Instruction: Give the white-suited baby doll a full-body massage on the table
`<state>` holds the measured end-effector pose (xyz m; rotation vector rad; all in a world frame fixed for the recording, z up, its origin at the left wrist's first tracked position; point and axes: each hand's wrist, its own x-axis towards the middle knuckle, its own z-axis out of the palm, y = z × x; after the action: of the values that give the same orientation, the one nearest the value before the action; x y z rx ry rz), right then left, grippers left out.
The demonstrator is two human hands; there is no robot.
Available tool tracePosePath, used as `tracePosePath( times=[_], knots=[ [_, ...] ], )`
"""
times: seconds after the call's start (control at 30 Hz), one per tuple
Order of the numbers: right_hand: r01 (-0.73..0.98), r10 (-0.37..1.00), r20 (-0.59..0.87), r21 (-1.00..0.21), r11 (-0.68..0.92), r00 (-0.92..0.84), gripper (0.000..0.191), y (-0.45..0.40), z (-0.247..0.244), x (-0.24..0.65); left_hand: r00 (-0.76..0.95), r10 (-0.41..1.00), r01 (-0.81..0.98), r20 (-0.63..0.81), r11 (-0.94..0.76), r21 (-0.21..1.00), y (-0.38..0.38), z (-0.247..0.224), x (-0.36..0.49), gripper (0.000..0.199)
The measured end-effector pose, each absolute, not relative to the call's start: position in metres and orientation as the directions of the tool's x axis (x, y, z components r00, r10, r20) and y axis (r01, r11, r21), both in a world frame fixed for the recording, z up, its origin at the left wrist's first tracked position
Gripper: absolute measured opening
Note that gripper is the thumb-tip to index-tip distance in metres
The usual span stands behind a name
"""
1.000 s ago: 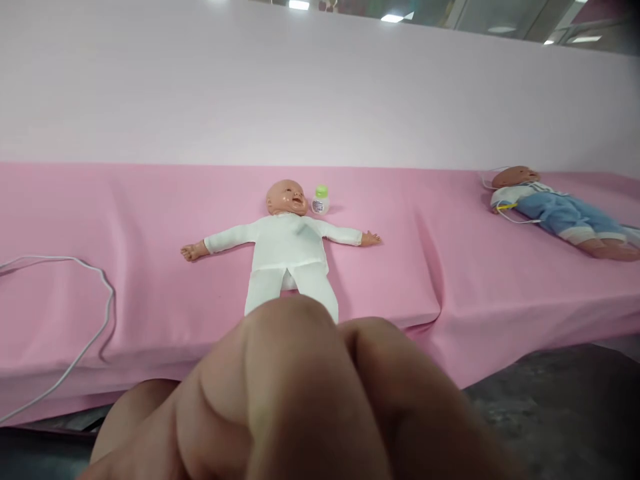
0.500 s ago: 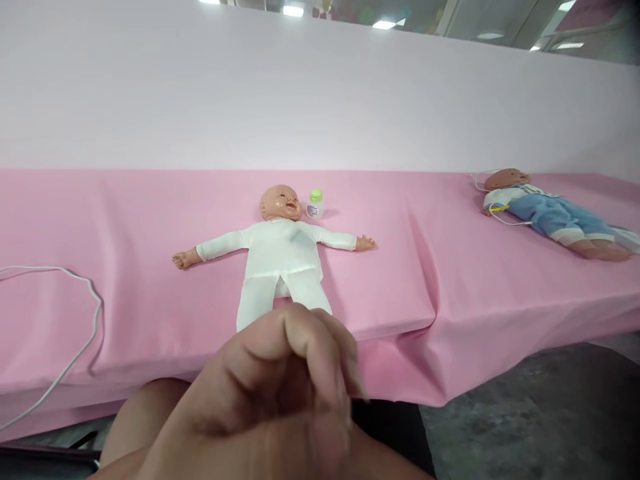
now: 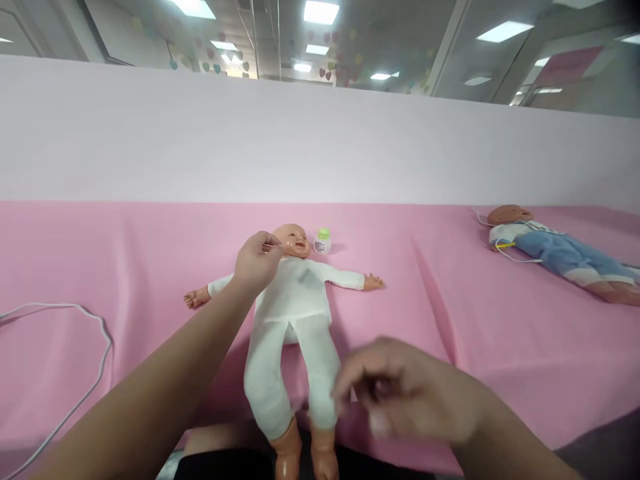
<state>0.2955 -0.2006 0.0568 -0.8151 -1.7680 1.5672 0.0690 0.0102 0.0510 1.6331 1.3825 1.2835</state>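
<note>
A baby doll [image 3: 295, 293] in a white top and trousers lies on its back, arms spread and bare feet toward me. My left hand [image 3: 257, 260] reaches over its shoulder beside the cheek. Thumb and fingers are pinched together there, and what they hold, if anything, is too small to make out. Right of the doll's head stands a small clear bottle [image 3: 323, 243] with a green cap and a printed label. My right hand [image 3: 405, 390], blurred, hovers beside the doll's lower legs, its bent fingers apart from the thumb and nothing seen between them.
A pink cloth [image 3: 165, 240] covers the table, with a fold to the right of the doll. A second doll [image 3: 560, 250] in blue trousers lies at the far right with thin tubing on it. A white cord [image 3: 103, 340] curves along the left side. Behind rises a white wall [image 3: 320, 147].
My hands have come apart from close in front of me. The left has gone forward to the doll's head, the right out beside its legs. My view has tilted upward.
</note>
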Motion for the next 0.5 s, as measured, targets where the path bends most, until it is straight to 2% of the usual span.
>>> tracePosePath(
  times=[0.07,0.13,0.23,0.3,0.37,0.43,0.5],
  knots=[
    [0.187,0.901,0.094,-0.964,0.188,-0.423,0.028,-0.157,0.064,0.294,-0.027,0.955,0.393,0.295,-0.261,0.881,0.035,0.044,0.075,0.013],
    [0.29,0.968,0.148,-0.935,0.204,-0.204,0.021,-0.108,0.061,0.29,-0.042,0.939,0.441,0.341,-0.289,0.85,0.052,0.038,0.083,0.02],
    [0.363,0.978,0.206,-0.914,0.18,0.033,0.021,-0.039,0.047,0.28,0.034,0.878,0.531,0.477,-0.42,0.736,0.066,0.029,0.094,0.037],
    [0.366,0.974,0.209,-0.916,0.165,0.084,0.027,-0.003,0.034,0.273,0.124,0.845,0.589,0.519,-0.484,0.647,0.07,0.022,0.099,0.046],
    [0.373,0.974,0.193,-0.917,0.137,0.117,0.036,0.025,0.019,0.267,0.173,0.851,0.637,0.496,-0.481,0.603,0.072,0.015,0.102,0.05],
    [0.373,0.967,0.188,-0.921,0.114,0.169,0.049,0.047,0.003,0.263,0.17,0.874,0.657,0.455,-0.445,0.609,0.074,0.008,0.101,0.054],
    [0.294,0.963,0.208,-0.944,0.151,0.174,0.057,0.063,-0.012,0.26,0.155,0.889,0.654,0.431,-0.419,0.63,0.077,0.004,0.1,0.058]
  ],
)
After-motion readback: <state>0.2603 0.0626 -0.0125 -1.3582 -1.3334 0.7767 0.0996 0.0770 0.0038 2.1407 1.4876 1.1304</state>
